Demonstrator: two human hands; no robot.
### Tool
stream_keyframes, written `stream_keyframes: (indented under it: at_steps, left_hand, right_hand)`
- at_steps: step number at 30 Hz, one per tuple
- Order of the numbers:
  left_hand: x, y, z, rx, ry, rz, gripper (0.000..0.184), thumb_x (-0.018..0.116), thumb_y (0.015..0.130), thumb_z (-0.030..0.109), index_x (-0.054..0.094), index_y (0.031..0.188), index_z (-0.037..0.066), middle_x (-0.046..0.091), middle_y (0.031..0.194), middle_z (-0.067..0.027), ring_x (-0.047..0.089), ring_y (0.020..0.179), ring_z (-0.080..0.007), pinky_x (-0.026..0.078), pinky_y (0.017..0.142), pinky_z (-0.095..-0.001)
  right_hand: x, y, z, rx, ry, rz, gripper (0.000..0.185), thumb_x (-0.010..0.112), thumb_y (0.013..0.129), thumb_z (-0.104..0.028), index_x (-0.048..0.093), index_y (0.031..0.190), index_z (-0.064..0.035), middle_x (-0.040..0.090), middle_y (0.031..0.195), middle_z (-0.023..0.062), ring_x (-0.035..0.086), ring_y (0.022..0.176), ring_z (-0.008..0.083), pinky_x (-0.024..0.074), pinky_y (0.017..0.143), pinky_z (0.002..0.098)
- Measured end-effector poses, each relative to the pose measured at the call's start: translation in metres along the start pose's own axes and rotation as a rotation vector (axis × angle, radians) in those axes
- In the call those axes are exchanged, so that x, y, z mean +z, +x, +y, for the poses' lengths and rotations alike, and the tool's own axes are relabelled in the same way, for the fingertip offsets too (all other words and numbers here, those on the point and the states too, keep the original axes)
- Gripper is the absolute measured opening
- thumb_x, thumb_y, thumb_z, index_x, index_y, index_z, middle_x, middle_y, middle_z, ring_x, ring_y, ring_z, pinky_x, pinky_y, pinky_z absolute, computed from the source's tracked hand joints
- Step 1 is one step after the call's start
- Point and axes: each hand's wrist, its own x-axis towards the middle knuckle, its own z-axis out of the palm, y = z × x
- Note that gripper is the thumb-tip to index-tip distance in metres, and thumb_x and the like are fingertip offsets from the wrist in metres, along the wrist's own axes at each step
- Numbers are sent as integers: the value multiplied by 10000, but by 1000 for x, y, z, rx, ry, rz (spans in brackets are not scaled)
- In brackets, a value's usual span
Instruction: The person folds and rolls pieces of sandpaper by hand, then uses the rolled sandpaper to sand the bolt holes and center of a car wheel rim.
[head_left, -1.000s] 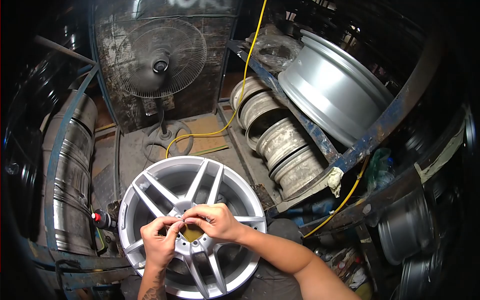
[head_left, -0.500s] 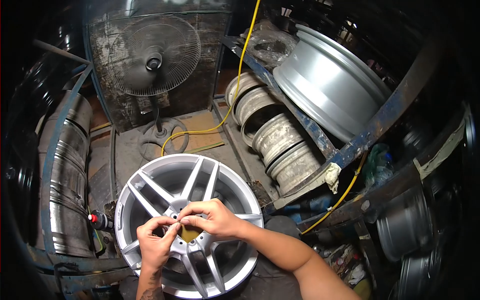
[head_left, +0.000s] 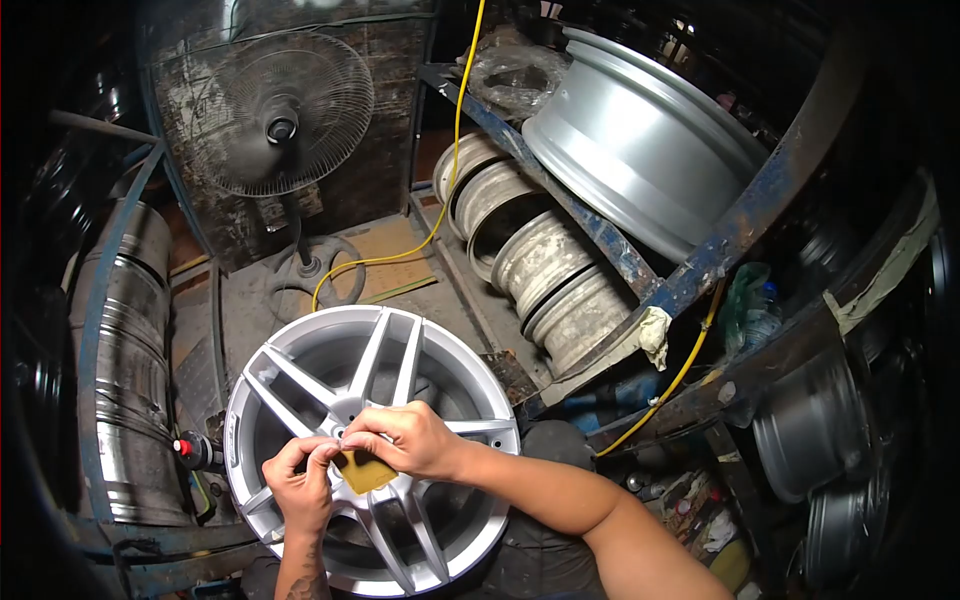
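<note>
A silver alloy wheel rim (head_left: 487, 365) with paired spokes lies face up in front of me. Over its hub, both hands meet in a pinch at the upper edge of a small yellow-brown square sheet (head_left: 368, 474), which looks like sandpaper. My left hand (head_left: 300, 478) is closed, thumb and forefinger together at the sheet's left corner. Beside it, my right hand (head_left: 408, 440) is also closed, its fingertips touching those of the left. The sheet hangs below the fingers and covers the hub's middle.
A pedestal fan (head_left: 281, 130) stands behind the rim. A yellow cable (head_left: 440, 215) runs down to the floor. Worn steel rims (head_left: 545, 262) line the right, below a large silver rim (head_left: 645, 140) on a blue rack. A red-capped dark bottle (head_left: 200, 452) is at left.
The yellow-brown sheet now shows more fully below my fingers. Both hands have shifted slightly left in view, as has the whole scene.
</note>
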Motion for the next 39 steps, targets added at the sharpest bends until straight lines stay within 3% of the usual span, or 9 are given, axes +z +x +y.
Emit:
stream_keyframes:
  at_steps: [4, 12, 18, 24, 33, 39]
  left_hand:
    - [3, 5, 5, 154, 101, 2, 25, 741, 891, -16, 736, 880, -38, 739, 781, -91, 659, 680, -117, 511, 649, -242]
    - [1, 8, 13, 222, 167, -60, 95, 755, 843, -78, 698, 891, -20, 732, 875, -87, 642, 738, -101, 498, 661, -244]
    - [1, 6, 14, 6, -90, -75, 124, 720, 861, -112, 660, 905, -12, 690, 892, -59, 587, 767, -72, 463, 687, -224]
    - [-1, 6, 14, -11, -122, -82, 130, 742, 864, -91, 655, 909, -6, 690, 899, -59, 583, 785, -71, 464, 707, -223]
    - [-7, 9, 16, -217, -110, -84, 144, 808, 879, 53, 710, 957, -18, 719, 915, -53, 637, 857, -106, 500, 805, -252]
    - [-7, 9, 17, -124, -21, -78, 114, 786, 887, 38, 716, 946, -29, 725, 890, -57, 637, 842, -98, 502, 785, -255]
  right_hand:
    - [-4, 4, -6, 19, 70, -19, 120, 682, 982, -113, 710, 1023, -4, 759, 946, 134, 757, 844, 274, 581, 750, 335]
    - [-7, 7, -6, 75, 150, -93, 138, 669, 959, -87, 684, 1067, -2, 737, 1007, 155, 729, 948, 287, 553, 858, 355]
    - [-5, 7, -6, 337, 312, -123, 263, 649, 1040, -237, 706, 1153, -6, 762, 1046, 142, 734, 978, 172, 550, 855, 314]
    - [0, 3, -1, 301, 152, -118, 227, 657, 1027, -202, 734, 1091, 1, 774, 929, 129, 757, 880, 193, 570, 795, 312]
    - [0, 4, -9, 224, 236, -47, 158, 683, 985, -93, 738, 1085, 17, 777, 992, 129, 748, 934, 177, 567, 839, 302]
    - [-1, 3, -8, 246, 203, -101, 192, 672, 988, -110, 734, 1140, -11, 775, 984, 145, 763, 895, 214, 576, 807, 321]
